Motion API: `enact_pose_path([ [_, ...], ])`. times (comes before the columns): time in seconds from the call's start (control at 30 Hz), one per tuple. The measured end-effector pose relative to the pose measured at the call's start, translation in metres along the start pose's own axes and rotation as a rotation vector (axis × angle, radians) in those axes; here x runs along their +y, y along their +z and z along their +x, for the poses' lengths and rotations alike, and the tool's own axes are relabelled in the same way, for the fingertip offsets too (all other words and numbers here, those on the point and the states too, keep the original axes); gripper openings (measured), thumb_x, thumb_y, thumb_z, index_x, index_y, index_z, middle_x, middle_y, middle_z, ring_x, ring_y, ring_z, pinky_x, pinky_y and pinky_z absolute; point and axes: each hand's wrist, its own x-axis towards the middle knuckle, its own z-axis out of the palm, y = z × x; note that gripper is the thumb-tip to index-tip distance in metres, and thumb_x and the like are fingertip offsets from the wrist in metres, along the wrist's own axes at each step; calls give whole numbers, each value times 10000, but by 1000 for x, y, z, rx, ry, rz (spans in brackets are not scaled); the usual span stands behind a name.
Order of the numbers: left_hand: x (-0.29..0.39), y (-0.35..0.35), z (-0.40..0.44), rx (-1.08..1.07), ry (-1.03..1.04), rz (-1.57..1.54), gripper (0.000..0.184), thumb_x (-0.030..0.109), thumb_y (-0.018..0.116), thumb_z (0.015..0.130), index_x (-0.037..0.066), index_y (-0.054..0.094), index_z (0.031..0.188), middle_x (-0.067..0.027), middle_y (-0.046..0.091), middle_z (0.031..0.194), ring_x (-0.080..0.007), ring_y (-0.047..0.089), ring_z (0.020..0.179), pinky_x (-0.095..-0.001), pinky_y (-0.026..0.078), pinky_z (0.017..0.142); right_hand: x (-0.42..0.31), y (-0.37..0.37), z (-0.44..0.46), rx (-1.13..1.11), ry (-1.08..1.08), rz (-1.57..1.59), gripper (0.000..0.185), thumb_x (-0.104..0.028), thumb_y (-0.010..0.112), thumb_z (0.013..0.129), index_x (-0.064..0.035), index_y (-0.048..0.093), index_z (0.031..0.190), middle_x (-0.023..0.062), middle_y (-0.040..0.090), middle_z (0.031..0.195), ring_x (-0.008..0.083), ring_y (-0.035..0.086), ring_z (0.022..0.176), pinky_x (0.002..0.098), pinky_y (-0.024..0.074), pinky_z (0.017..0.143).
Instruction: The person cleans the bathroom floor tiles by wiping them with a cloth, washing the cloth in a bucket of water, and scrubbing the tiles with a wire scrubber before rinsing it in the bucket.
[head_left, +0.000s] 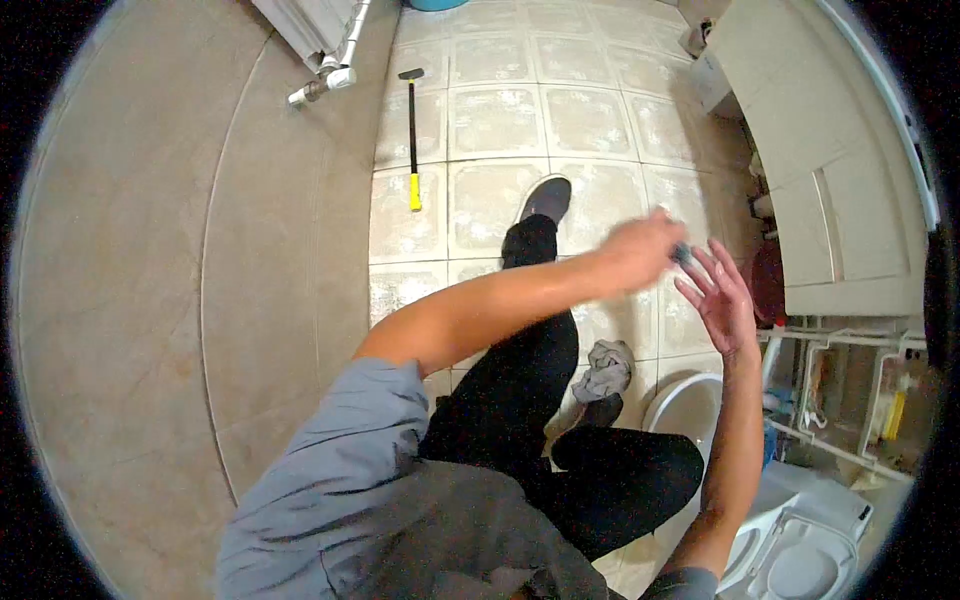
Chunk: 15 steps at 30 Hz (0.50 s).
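My left hand (645, 252) reaches across to the right and is blurred by motion, its fingers closed. A small dark object (682, 254) shows at its fingertips, too small and smeared to name. Just beside it, my right hand (725, 300) is held up with its fingers spread and palm showing. The dark object is close to the right fingertips; whether they touch cannot be told. Below the hands, a crumpled grey rag (605, 370) lies by my rear shoe.
A long-handled scraper (412, 130) with a yellow grip lies on the tiled floor (495, 125). A white basin (668, 398) stands right of my knee, near a toilet (805, 565). On the right are a pale cabinet (790, 130) and a rack (850, 455); a radiator (305, 25) hangs upper left.
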Motion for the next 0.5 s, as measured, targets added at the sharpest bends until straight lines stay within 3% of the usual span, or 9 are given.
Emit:
enact_pose_path([
  [0.07,-91,-11,-15,162,-98,74,325,141,683,805,52,626,1112,-205,608,1102,-407,614,985,-495,505,868,38,-41,16,248,63,-351,626,-217,650,925,1,386,1449,172,476,1410,273,522,1245,438,504,982],
  [0.17,-255,-27,-78,176,-466,126,343,176,728,746,26,680,1051,-179,695,1043,-362,648,1003,-457,508,899,147,-154,7,221,144,-772,296,-142,617,900,-18,622,1169,12,568,859,113,558,714,298,519,644],
  [0.27,-377,-75,-146,210,-890,-272,437,207,811,708,76,687,1105,-128,705,1026,-270,683,929,-381,543,872,266,-225,-26,146,468,-785,453,-126,753,835,29,594,1230,99,673,925,186,655,761,314,561,692],
  [0.3,-404,-98,-154,317,-943,-260,572,284,860,688,55,653,1170,-119,704,1033,-267,670,950,-394,527,911,234,-160,-33,226,757,-604,654,-154,809,786,24,503,1337,183,629,1115,273,650,925,363,554,836],
  [0.33,-456,-119,-164,264,-954,-10,823,325,879,682,41,507,1359,-181,645,1195,-316,622,1074,-427,480,988,266,-171,-36,232,777,-581,654,-154,809,786,24,503,1337,183,629,1115,273,650,925,363,554,836],
  [0.4,-457,-155,-171,367,-757,251,1055,346,860,709,9,250,1502,-284,466,1397,-402,467,1283,-436,386,1090,346,-214,-50,-38,114,-1060,680,-129,800,793,-66,482,1391,129,565,1203,277,602,1025,377,547,831],
  [0.43,-469,-170,-169,325,-745,363,1085,334,842,733,-4,181,1524,-300,411,1445,-427,406,1345,-433,354,1120,336,-192,-45,-24,237,-1253,829,-179,844,754,-82,408,1452,161,407,1398,324,524,1175,405,529,905],
  [0.47,-482,-175,-171,272,-733,275,1007,310,775,815,116,131,1564,-241,333,1531,-457,345,1379,-471,318,1140,304,-150,-37,8,402,-1368,883,-192,870,719,-131,403,1465,168,267,1516,385,347,1354,462,342,1136],
  [0.5,-482,-177,-168,266,-735,287,1007,310,775,815,116,131,1564,-241,333,1531,-457,345,1379,-471,318,1140,308,-150,-33,3,402,-1356,883,-192,870,719,-131,403,1465,168,267,1516,385,347,1354,462,342,1136],
])
